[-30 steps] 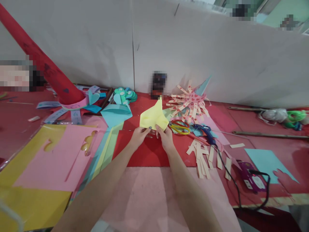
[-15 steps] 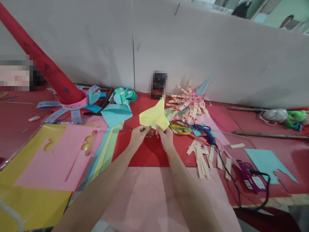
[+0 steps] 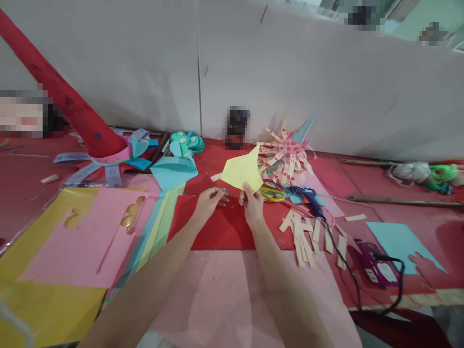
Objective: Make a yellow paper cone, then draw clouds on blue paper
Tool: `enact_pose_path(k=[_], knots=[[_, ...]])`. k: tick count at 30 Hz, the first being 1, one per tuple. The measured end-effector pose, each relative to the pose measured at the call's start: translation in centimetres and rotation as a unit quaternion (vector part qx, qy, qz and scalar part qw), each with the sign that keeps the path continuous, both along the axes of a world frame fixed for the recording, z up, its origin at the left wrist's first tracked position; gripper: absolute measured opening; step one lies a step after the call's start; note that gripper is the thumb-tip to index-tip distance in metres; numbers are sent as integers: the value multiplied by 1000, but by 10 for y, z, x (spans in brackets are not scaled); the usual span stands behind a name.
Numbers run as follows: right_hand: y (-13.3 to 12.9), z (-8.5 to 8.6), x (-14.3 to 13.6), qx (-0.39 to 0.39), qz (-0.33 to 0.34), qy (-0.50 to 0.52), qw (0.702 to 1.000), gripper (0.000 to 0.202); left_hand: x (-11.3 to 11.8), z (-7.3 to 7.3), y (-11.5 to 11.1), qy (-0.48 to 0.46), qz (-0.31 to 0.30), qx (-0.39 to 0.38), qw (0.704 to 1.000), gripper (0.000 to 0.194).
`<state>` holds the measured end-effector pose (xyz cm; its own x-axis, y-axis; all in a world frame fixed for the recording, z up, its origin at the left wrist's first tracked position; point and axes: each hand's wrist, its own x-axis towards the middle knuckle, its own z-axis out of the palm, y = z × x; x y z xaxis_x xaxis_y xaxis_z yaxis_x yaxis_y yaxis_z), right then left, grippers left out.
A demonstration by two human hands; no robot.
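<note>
A pale yellow folded paper (image 3: pixel 241 172) with a pointed top is pinched at its lower right corner by my right hand (image 3: pixel 253 205), thumb on its face. My left hand (image 3: pixel 209 202) hovers over the red sheet (image 3: pixel 217 229), apart from the paper; its fingers are curled and close together, and whether anything small is between them cannot be made out. Red and yellow scissors (image 3: pixel 272 192) lie just right of my right hand, beside a blue glue gun (image 3: pixel 308 195). Cut cream strips (image 3: pixel 302 237) are scattered at the right of the red sheet.
A red cone (image 3: pixel 97 130) in a pink ring and a blue envelope (image 3: pixel 174 173) stand left. Pink paper (image 3: pixel 87 232) lies over yellow sheets. Behind right is a spiky strip craft (image 3: pixel 290 152); a purple power box (image 3: pixel 375 266) with a black cable sits right.
My left hand has let go of the yellow paper. The paper has moved right and tilted in my right hand, uncovering a small cream strip behind it.
</note>
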<state>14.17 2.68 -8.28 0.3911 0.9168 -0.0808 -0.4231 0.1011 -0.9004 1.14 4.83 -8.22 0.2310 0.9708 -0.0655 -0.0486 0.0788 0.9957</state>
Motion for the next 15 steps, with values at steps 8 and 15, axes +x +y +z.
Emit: enact_pose_path(k=[8, 15], knots=[[-2, -5, -2, 10, 89, -68, 994, 27, 4, 1, -1, 28, -40, 14, 999, 34], [-3, -5, -5, 7, 137, -147, 980, 29, 2, -5, 2, 17, -5, -18, 1000, 33]])
